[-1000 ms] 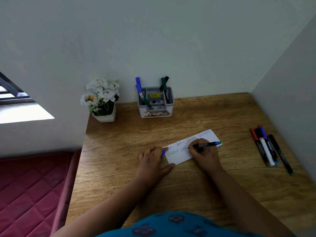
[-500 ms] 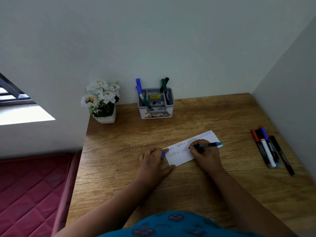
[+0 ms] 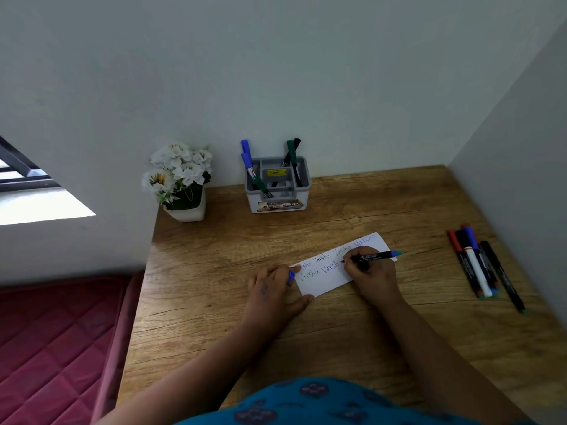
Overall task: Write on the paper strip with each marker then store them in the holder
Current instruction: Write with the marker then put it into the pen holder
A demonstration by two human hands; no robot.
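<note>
A white paper strip [image 3: 325,280] lies on the wooden desk [image 3: 214,302] with handwritten words on it. My right hand [image 3: 371,273] grips a black marker [image 3: 376,256] with a teal end, its tip touching the second line of writing. My left hand [image 3: 273,294] presses the strip's left end and holds a blue marker cap [image 3: 291,277] between its fingers. A grey marker holder [image 3: 277,191] stands at the back with blue, green and black markers in it. Several loose markers [image 3: 478,265] lie at the right.
A white pot of white flowers [image 3: 179,182] stands at the desk's back left corner. Walls close the back and right sides. A red mattress [image 3: 55,348] lies below the desk's left edge.
The marker tip in my right hand has crept rightward along the second line, adding letters. My left hand has stayed on the strip.
</note>
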